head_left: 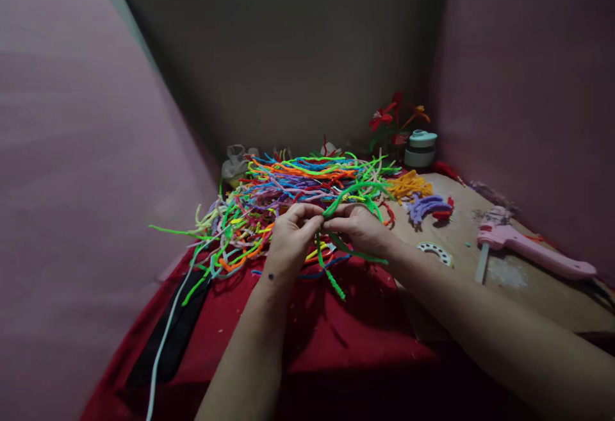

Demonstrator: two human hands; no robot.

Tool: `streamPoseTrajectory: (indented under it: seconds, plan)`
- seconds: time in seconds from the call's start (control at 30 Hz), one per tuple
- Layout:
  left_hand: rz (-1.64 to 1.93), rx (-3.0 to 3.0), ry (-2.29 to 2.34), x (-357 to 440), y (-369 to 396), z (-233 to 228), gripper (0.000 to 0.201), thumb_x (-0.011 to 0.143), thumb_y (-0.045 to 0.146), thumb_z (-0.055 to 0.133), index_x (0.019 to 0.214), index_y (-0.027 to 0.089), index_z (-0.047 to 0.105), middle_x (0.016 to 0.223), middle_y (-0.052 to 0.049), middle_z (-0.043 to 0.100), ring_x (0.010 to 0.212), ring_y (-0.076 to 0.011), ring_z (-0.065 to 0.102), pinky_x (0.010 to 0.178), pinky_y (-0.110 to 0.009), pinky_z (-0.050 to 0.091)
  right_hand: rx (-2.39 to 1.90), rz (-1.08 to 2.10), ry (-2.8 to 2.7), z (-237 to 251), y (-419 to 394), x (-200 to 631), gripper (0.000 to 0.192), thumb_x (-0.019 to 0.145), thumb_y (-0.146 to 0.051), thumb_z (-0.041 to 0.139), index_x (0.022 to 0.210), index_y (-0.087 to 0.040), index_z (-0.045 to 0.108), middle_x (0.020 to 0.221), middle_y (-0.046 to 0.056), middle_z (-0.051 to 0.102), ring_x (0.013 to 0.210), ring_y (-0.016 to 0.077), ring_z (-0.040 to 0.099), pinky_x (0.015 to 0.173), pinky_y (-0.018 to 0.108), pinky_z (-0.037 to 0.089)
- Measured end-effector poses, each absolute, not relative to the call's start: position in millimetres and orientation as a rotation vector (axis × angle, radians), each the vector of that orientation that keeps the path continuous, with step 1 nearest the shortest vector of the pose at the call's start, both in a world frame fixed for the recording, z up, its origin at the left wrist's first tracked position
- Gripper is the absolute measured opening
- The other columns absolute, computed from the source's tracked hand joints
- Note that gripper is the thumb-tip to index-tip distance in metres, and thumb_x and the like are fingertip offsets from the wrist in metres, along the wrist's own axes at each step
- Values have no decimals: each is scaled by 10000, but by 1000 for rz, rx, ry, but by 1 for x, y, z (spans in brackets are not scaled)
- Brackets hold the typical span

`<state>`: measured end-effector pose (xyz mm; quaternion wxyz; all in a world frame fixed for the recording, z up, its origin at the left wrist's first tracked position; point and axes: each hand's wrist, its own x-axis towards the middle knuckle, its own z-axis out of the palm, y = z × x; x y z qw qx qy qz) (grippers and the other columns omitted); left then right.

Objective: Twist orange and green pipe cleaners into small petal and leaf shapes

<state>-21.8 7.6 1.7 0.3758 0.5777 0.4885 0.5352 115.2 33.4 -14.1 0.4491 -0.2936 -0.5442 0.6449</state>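
My left hand (291,236) and my right hand (360,229) meet fingertip to fingertip over a red cloth (307,331). Both pinch green pipe cleaners (331,261), whose ends hang down and stick out to the right below my fingers. Just behind my hands lies a big tangled heap of many-coloured pipe cleaners (298,190).
A pink glue gun (528,248) lies on the brown board (523,280) at right, near a white ring piece (435,252). Orange (408,185) and purple (427,206) cut pieces sit behind it. Pipe-cleaner flowers (394,120) and stacked tape rolls (420,148) stand at the back. Pink walls close in both sides.
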Motion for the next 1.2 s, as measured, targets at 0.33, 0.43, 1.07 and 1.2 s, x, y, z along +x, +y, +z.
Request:
streamPoseTrajectory:
  seconds: [0.33,0.43,1.07,1.2]
  plan:
    - [1315,846,815,-23,8,4,223,561,69,723,732,129,593,608,23,591,528,-78,561,518,-180,452,-580,1804,-1004,-17,25,107,229,549,-211,759,635,-136,561,552,-25,592,504,99,565,558,250,456]
    - [1299,888,805,-27,7,6,215,601,94,721,783,124,612,620,16,591,494,-60,537,473,-163,437,-593,1812,-1041,-13,23,107,210,585,-177,713,637,-149,511,563,-24,595,499,111,574,539,268,487]
    - [1379,1051,938,-24,8,8,190,630,206,712,767,146,595,557,42,525,459,-66,496,451,-178,400,-738,1911,-1161,-11,22,112,90,766,-147,569,681,-118,574,516,-10,588,345,69,496,306,166,403]
    - [1348,1115,978,-27,8,7,198,650,247,711,783,115,645,537,32,518,459,-56,469,440,-168,364,-733,1918,-1158,-12,24,111,92,768,-144,576,683,-111,583,521,-4,593,350,74,503,318,178,429]
